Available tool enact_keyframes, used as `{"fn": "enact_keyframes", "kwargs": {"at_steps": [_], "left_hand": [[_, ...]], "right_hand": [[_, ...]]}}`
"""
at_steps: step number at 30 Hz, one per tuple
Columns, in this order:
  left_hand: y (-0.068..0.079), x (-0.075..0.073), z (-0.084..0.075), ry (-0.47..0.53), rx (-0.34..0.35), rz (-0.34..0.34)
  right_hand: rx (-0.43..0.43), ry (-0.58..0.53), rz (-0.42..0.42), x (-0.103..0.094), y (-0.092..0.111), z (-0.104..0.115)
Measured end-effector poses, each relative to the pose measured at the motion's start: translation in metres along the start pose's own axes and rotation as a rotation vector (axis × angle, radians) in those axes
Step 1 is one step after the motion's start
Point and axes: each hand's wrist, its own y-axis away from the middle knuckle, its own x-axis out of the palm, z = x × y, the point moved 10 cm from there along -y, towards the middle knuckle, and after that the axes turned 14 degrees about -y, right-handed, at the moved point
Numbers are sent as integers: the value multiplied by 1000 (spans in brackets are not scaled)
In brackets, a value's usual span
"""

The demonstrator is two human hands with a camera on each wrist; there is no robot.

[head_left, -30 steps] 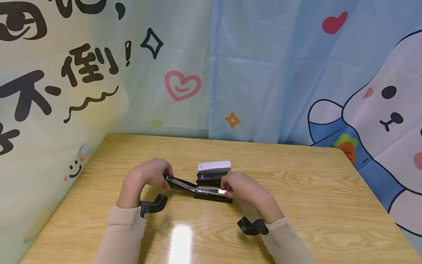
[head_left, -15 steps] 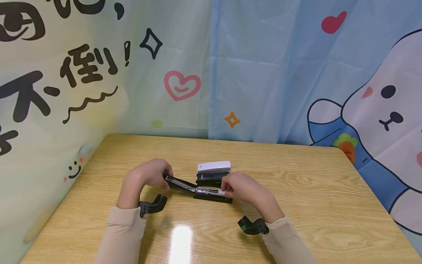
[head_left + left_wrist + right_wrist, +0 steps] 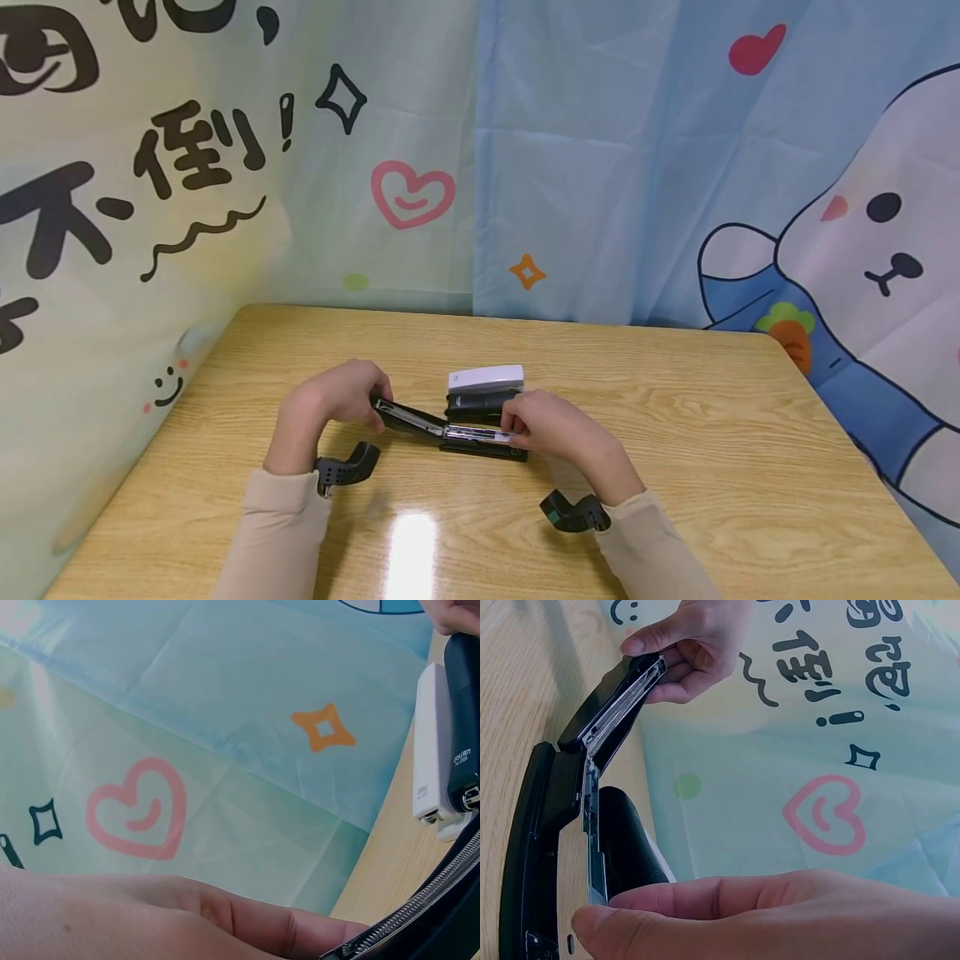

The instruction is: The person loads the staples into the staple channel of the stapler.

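A black stapler (image 3: 480, 451) lies folded wide apart at the middle of the table, its silver staple channel (image 3: 592, 825) showing. My left hand (image 3: 348, 392) grips the far end of its raised top arm (image 3: 615, 705), thumb on one side and fingers on the other. My right hand (image 3: 551, 425), at the other end, pinches a short silver staple strip (image 3: 502, 437) between thumb and forefinger, right at the channel. In the right wrist view the fingertips cover most of that strip.
Close behind the opened stapler lie a second black stapler (image 3: 480, 405) and a white stapler (image 3: 487, 379), side by side. The wooden table (image 3: 720, 433) ends at a printed cloth (image 3: 600, 167) behind. Each wrist wears a black camera mount (image 3: 348, 465).
The right fingers have lowered slightly, and the pale strip between them now shows less and sits closer into the channel. The left hand stays in place on the top arm.
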Motion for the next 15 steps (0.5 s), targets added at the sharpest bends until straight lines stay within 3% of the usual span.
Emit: {"fn": "enact_keyframes", "kwargs": {"at_steps": [9,15], "left_hand": [[1,0,2,-2,1,5],[3,0,3,-3,-6,10]], "right_hand": [[-28,-30,12,-1,1,2],[2,-32,24,-3,4,-2]]}}
